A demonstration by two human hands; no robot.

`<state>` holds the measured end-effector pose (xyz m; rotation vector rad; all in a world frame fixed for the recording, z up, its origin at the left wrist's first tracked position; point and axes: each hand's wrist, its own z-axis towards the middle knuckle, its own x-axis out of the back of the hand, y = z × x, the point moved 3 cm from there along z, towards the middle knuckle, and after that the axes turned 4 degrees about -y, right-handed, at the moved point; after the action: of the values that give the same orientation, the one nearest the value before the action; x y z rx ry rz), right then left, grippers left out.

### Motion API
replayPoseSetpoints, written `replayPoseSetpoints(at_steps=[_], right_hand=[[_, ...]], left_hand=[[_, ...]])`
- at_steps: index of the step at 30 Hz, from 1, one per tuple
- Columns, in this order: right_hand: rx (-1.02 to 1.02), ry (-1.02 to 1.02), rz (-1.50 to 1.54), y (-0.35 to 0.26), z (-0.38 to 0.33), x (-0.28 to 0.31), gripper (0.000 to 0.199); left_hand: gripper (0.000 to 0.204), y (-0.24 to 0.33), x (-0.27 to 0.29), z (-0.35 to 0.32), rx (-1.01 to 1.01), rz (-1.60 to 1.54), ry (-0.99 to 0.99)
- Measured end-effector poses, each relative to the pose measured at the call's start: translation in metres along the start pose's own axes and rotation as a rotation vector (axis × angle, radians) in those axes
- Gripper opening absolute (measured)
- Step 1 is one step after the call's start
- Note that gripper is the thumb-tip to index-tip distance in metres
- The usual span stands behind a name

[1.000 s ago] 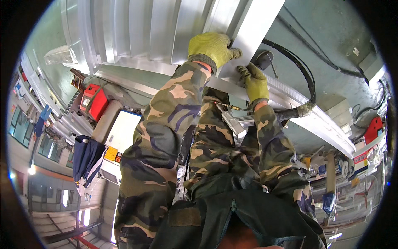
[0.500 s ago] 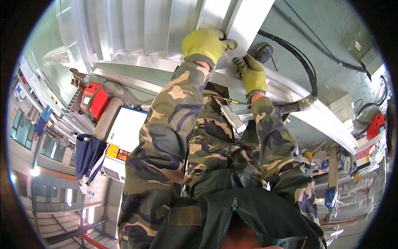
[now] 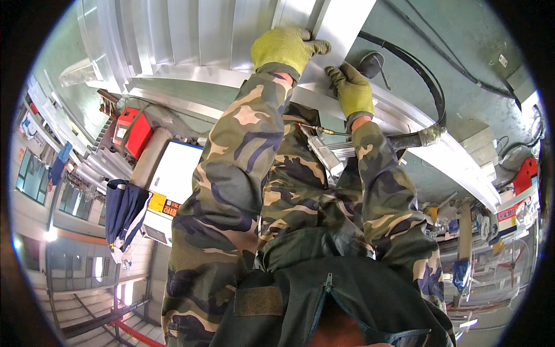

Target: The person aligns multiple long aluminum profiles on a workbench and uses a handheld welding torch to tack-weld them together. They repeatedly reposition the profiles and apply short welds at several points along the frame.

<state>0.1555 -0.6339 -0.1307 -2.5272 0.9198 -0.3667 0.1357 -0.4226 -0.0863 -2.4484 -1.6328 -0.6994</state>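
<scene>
A large ribbed aluminium panel (image 3: 217,34) spreads across the far side, with a wide flat strip (image 3: 345,26) along its right part. My left hand (image 3: 280,51), in a yellow-green glove with grey fingertips, is curled over the panel, its thumb side toward the strip; some fingers are hidden. My right hand (image 3: 352,91), gloved alike, is bent around the strip's near edge, beside the left hand. Below it, a silver boxy tool (image 3: 325,155) with a brass fitting rests by my camouflage-clad leg. A black hose (image 3: 430,87) loops right of my right hand.
Long aluminium profiles (image 3: 457,165) run toward the lower right. A red machine (image 3: 132,132), a white box (image 3: 176,170) and dark blue cloth (image 3: 124,211) are at left. Another red machine (image 3: 525,175) is at far right. Cables (image 3: 457,69) lie on the green floor.
Both hands and the panel sit slightly higher in the picture, along with the surroundings. The hands keep nearly the same pose and place on the metal.
</scene>
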Motion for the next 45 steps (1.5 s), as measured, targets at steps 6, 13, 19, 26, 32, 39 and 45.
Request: replayPoseSetpoints(at_steps=[6, 13, 19, 26, 32, 39, 45], right_hand=[[0.002, -0.010, 0.075, 0.011, 0.006, -0.003, 0.041], [0.016, -0.009, 0.020, 0.001, 0.003, -0.001, 0.048], [0.126, -0.012, -0.104, -0.006, -0.006, 0.015, 0.047], [0.701, -0.356, -0.738, -0.041, -0.115, 0.052, 0.043], [0.822, -0.790, -1.427, 0.017, -0.140, 0.053, 0.057], [0.732, -0.793, -1.606, 0.045, -0.121, 0.029, 0.062], [0.688, -0.962, -1.385, 0.019, -0.107, 0.030, 0.072]], left_hand=[[0.074, 0.003, 0.005, -0.003, 0.003, 0.053, -0.002], [0.071, 0.002, 0.005, 0.003, -0.048, 0.111, 0.040], [0.068, 0.004, 0.011, 0.006, -0.089, 0.156, 0.004], [0.067, 0.001, 0.011, 0.003, -0.188, 0.176, 0.069], [0.071, 0.002, 0.014, 0.006, -0.185, 0.151, 0.007], [0.068, 0.002, 0.014, 0.009, -0.199, 0.164, 0.035], [0.064, 0.005, 0.014, 0.010, -0.183, 0.187, -0.030]])
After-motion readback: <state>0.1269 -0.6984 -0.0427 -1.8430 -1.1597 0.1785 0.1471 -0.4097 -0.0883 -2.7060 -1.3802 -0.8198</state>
